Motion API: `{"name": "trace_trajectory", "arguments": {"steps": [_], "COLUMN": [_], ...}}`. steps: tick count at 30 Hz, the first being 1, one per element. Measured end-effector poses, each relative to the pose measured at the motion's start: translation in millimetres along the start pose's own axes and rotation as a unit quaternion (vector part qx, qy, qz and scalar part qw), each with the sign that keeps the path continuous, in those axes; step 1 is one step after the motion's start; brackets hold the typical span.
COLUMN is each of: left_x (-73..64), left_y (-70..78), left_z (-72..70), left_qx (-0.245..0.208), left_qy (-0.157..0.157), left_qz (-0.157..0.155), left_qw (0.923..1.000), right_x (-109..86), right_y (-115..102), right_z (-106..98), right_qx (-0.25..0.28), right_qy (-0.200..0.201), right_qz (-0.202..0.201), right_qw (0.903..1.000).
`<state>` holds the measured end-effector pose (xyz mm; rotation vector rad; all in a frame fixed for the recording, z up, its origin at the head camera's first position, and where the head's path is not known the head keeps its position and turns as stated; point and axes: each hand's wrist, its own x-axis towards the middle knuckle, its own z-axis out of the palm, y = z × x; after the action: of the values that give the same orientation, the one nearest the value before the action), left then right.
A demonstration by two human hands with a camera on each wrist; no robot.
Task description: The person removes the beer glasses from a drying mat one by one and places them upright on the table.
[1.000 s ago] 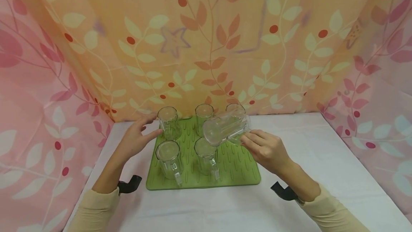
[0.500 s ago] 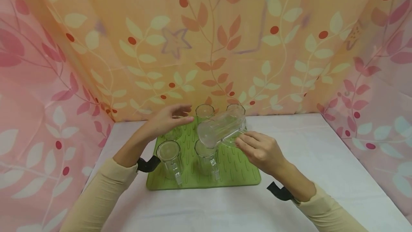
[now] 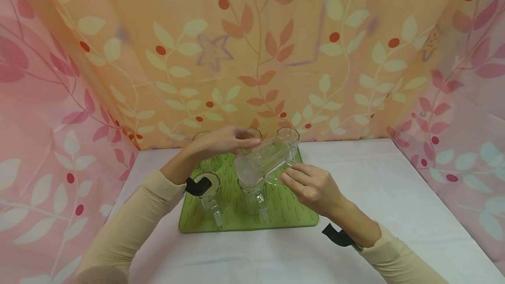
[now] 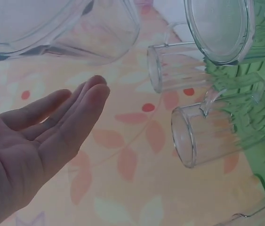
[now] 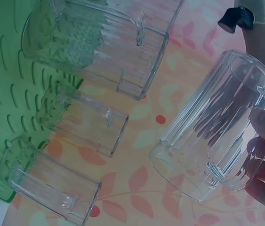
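A clear glass mug (image 3: 266,159), tilted on its side in the air, hangs above the green mat (image 3: 284,214). My right hand (image 3: 313,187) grips it by the handle, which shows in the right wrist view with the fingers curled round it. My left hand (image 3: 229,139) reaches in from the left with its fingers extended, close to the mug's side. In the left wrist view the left hand (image 4: 52,127) looks apart from the glass (image 4: 76,37) above it. Whether it touches the mug in the head view I cannot tell.
Several other clear mugs stand upside down on the mat, among them a front left mug (image 3: 209,200), a front middle mug (image 3: 252,200) and a back right mug (image 3: 288,137). A white cloth (image 3: 375,187) covers the table. Patterned curtains (image 3: 252,47) hang around it.
My left hand has swung right, from beside the back left mug to the held mug. My right hand has carried the held mug a little to the left.
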<state>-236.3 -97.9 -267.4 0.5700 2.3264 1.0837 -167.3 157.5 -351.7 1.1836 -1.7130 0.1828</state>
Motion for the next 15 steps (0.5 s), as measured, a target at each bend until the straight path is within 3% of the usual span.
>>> {"name": "trace_trajectory", "arguments": {"steps": [6,15], "left_x": [12.2,20.5], "left_y": [6.7,9.9], "left_z": [6.9,13.8], "left_qx": [0.033,0.075], "left_qy": [-0.016,-0.035], "left_qz": [0.018,-0.03], "left_qw": [0.9991,0.9961], "right_x": [0.6,1.8], "right_y": [-2,-4], "right_z": [2,4], "right_qx": [-0.001,-0.011], "right_qy": [-0.005,-0.012], "right_qz": [-0.008,-0.017], "right_qw": [1.0,0.9997]}}
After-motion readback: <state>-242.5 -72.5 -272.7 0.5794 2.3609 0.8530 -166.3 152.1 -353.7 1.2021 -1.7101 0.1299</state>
